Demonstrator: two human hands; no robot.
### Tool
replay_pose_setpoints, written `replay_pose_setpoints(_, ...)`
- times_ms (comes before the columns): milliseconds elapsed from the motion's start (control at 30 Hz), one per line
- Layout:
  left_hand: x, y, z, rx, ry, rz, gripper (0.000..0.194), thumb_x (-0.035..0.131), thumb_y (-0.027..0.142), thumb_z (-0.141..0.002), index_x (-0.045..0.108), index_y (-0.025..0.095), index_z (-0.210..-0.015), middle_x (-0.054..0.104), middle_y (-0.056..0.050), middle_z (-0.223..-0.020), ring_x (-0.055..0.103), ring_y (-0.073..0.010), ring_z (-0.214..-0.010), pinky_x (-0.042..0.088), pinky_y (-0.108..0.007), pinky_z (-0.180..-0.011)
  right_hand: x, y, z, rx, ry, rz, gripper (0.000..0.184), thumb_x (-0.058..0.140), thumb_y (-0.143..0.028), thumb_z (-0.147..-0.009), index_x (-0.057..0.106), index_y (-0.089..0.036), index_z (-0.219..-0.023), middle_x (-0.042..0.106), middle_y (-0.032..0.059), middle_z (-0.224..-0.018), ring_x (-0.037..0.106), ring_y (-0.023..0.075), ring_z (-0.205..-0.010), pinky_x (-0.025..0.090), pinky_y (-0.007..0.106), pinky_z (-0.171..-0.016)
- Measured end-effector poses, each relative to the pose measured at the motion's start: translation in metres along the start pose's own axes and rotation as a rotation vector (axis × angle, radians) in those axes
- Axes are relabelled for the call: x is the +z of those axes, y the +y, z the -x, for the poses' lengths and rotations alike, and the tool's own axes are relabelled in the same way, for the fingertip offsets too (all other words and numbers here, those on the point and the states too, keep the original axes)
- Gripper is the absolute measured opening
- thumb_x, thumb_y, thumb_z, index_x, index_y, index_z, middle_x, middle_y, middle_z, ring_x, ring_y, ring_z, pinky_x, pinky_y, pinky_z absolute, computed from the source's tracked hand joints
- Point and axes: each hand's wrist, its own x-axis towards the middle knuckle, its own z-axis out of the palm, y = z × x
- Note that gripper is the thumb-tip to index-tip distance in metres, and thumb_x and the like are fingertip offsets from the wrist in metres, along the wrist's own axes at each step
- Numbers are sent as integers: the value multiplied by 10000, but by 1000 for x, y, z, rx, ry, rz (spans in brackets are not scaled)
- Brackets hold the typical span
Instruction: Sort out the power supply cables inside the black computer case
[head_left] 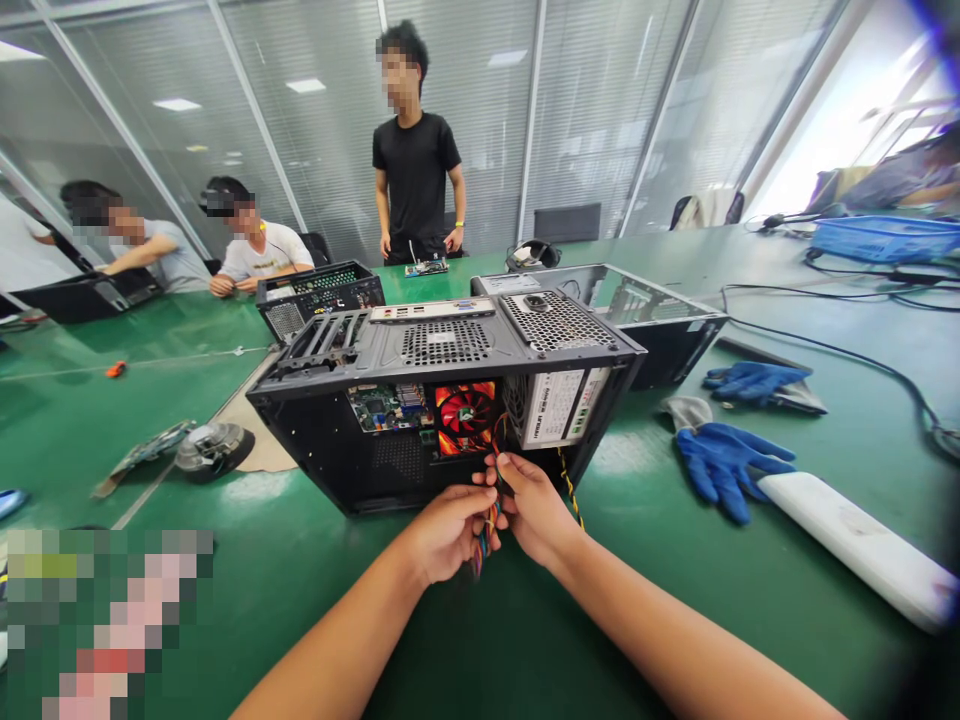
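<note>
A black computer case point(300, 440) lies on the green table with its open side toward me. Inside it are a motherboard point(390, 408), a red-and-black cooling fan point(465, 416) and a silver power supply point(556, 408). In front of the opening, my left hand point(450, 525) is closed on a bundle of coloured cables point(481, 548). My right hand point(536, 505) pinches the same bundle slightly higher, its fingers close to my left fingertips. The bundle's loose end hangs below my hands. A yellow-and-black cable point(571, 490) dangles beside the power supply.
Blue work gloves point(724, 462) and a long white object point(855, 550) lie on the right. A CPU cooler point(214, 448) sits at left. Behind stand another open case point(675, 345) and a smaller one point(322, 290). A person in black point(416, 170) stands across the table; others sit left.
</note>
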Motion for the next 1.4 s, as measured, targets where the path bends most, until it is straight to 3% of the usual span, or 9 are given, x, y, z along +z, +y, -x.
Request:
replay_pose_setpoints(267, 0, 3, 2, -72, -48, 225, 115, 576, 189, -863, 609, 79, -848, 635, -43, -661, 593, -66, -475, 456, -127, -434, -1, 2, -3, -10, -35, -92, 263, 721, -398, -720, 622, -178, -824, 632, -9, -653, 413, 55, -354, 339, 205, -333)
replay_pose_setpoints(433, 11, -1, 0, -153, -70, 381, 231, 549, 269, -894, 556, 100, -737, 494, 39, -515, 433, -17, -340, 307, -110, -317, 2, 1, -2, -14, -6, -129, 292, 768, -390, -664, 639, -168, -804, 667, 22, -661, 606, 136, -579, 454, 217, -467)
replay_pose_setpoints(567, 19, -5, 0, -130, -97, 488, 255, 555, 301, -883, 508, 132, -698, 475, 47, -505, 557, -65, -427, 430, -127, -402, 1, 2, -2, 4, -17, -117, 275, 745, -398, -691, 641, -183, -826, 695, 39, -737, 641, 154, -630, 494, 240, -518)
replay_pose_setpoints(667, 23, -5, 2, -101, -57, 510, 227, 538, 264, -884, 498, 137, -701, 492, 39, -516, 657, -112, -552, 500, -134, -484, -1, 4, -3, 9, -41, -145, 262, 737, -391, -706, 647, -191, -850, 698, 42, -776, 650, 153, -651, 503, 235, -526)
replay_pose_setpoints(767, 25, -3, 3, -95, 18, 494, 196, 542, 240, -870, 498, 137, -709, 526, 27, -561, 688, -133, -603, 478, -113, -445, -3, 6, -4, 21, -32, -140, 276, 743, -398, -701, 654, -188, -855, 698, 40, -784, 621, 122, -578, 483, 211, -488)
replay_pose_setpoints(933, 24, 1, 4, -119, 96, 444, 187, 547, 207, -838, 481, 132, -680, 582, 0, -624, 650, -94, -517, 457, -104, -395, -1, 3, -2, 12, -29, -83, 273, 735, -402, -706, 656, -185, -853, 707, 59, -816, 586, 110, -529, 455, 212, -452)
replay_pose_setpoints(1033, 20, 4, 6, -142, 8, 453, 147, 539, 200, -841, 484, 135, -720, 588, 6, -655, 530, -19, -391, 393, -81, -341, 1, 2, -1, 7, -36, -90, 266, 737, -400, -701, 654, -186, -835, 705, 56, -798, 615, 136, -596, 498, 244, -529)
replay_pose_setpoints(1200, 11, 3, 6, -191, -291, 473, 160, 518, 241, -877, 471, 151, -754, 492, 65, -580, 289, 23, -260, 164, -100, -252, -1, 3, -2, 4, -26, -96, 263, 735, -398, -703, 658, -182, -831, 691, 32, -768, 642, 155, -677, 518, 282, -658)
replay_pose_setpoints(1400, 6, 2, 3, -155, -354, 378, 156, 492, 303, -916, 529, 159, -867, 284, 119, -416, 183, -23, -245, 97, -156, -278, -1, 2, -1, 3, -30, -109, 279, 745, -403, -692, 657, -178, -831, 685, 25, -744, 639, 155, -678, 504, 292, -693)
